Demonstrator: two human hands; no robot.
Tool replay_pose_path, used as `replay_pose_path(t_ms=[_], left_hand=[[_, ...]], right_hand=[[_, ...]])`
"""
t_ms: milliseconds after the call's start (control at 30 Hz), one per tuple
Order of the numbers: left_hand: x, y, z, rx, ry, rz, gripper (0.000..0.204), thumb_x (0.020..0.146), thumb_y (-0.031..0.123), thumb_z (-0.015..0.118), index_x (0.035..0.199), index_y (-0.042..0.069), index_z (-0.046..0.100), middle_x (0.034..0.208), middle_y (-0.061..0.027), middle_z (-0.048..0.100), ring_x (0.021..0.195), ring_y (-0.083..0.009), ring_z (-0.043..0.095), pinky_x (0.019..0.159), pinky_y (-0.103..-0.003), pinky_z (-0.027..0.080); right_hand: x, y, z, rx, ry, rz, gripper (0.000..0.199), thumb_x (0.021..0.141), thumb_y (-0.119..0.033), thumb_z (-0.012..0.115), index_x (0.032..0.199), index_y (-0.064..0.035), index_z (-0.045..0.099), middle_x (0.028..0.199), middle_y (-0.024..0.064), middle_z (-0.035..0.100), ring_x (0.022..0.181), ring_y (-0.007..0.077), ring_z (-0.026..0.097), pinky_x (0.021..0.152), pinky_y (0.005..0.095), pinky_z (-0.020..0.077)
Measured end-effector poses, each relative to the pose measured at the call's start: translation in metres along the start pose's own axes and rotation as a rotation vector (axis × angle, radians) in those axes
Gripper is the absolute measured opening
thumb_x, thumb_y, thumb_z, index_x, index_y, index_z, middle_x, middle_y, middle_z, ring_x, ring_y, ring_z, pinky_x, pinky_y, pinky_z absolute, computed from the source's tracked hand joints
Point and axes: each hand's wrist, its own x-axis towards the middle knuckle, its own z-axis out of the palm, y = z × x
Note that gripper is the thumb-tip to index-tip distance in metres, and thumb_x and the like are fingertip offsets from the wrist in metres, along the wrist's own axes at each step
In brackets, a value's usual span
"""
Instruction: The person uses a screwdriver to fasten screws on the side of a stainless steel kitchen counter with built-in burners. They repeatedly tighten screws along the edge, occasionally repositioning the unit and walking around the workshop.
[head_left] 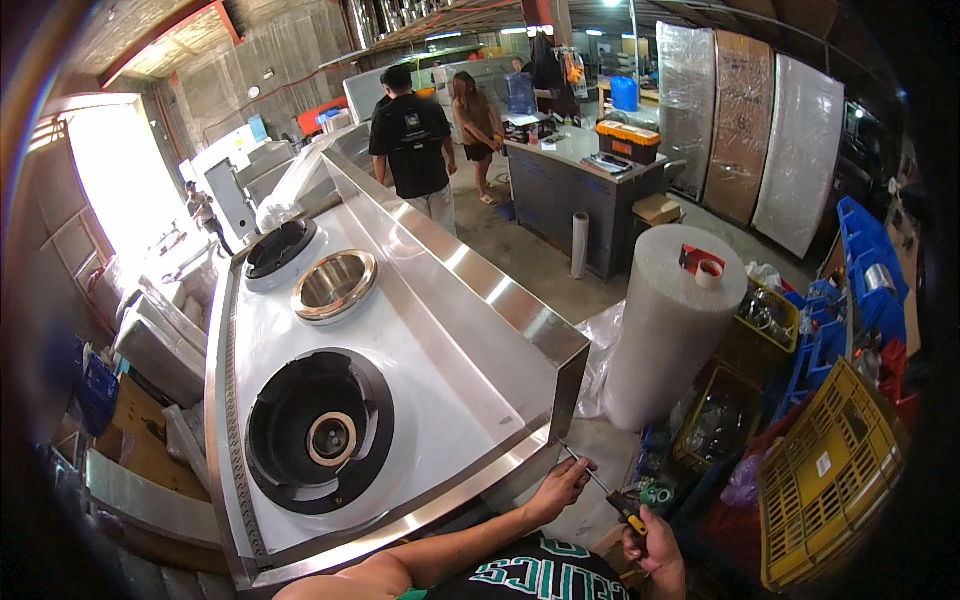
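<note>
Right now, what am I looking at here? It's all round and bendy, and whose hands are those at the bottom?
The picture comes from a small camera worn on a person's head, looking down. Its wide lens bends straight edges, so everything looks round.

The hands at the bottom belong to that person. The right hand grips the yellow and black handle of a screwdriver. The fingers of the left hand pinch its thin metal shaft near the tip, which points at the corner of a big shiny steel cooker.

On the cooker's top are two round black burner holes and a steel bowl-shaped well between them. Beside it stands a tall roll of bubble wrap with a tape roll on top. Two other people stand farther back.
</note>
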Motion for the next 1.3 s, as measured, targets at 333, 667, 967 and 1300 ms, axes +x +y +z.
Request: replay_pose_path(t_ms=[333,667,967,1300], left_hand=[[0.005,0.004,0.009,0.048,0.108,0.013,0.037,0.108,0.039,0.046,0.114,0.005,0.060,0.075,0.0052,0.044,0.055,-0.0045,0.034,0.048,-0.021,0.027],[0.009,0.001,0.009,0.143,0.121,-0.038,0.040,0.107,0.042,0.048,0.116,0.006,0.061,0.075,0.0065,0.041,0.058,-0.0046,0.031,0.049,-0.022,0.025],[0.005,-0.006,0.006,0.005,-0.041,0.011,0.043,0.106,0.045,0.048,0.117,0.006,0.063,0.075,0.0069,0.043,0.057,-0.0036,0.034,0.048,-0.022,0.026],[0.016,-0.008,0.007,0.068,0.063,-0.055,0.045,0.105,0.046,0.051,0.117,0.005,0.062,0.073,0.0077,0.039,0.055,-0.0034,0.031,0.047,-0.023,0.024]], right_hand=[[-0.015,0.004,0.008,-1.045,0.434,-0.534,0.036,0.104,-0.032,0.053,0.106,0.0018,0.065,0.081,0.0147,0.064,0.074,0.0277,0.064,0.071,0.0396,0.0516],[-0.029,-0.004,0.035,-0.991,0.365,-1.002,0.030,0.104,-0.029,0.052,0.106,0.0005,0.058,0.095,0.0143,0.059,0.079,0.0303,0.060,0.076,0.0425,0.0477],[-0.019,-0.010,0.020,-0.386,0.245,-0.254,0.047,0.106,-0.041,0.046,0.122,0.0023,0.056,0.100,0.0057,0.063,0.079,0.0185,0.057,0.063,0.0366,0.0482],[-0.047,-0.026,0.049,-0.956,0.425,-0.512,0.044,0.104,-0.039,0.052,0.107,0.0028,0.066,0.083,0.0100,0.064,0.083,0.0266,0.064,0.078,0.0368,0.0511]])
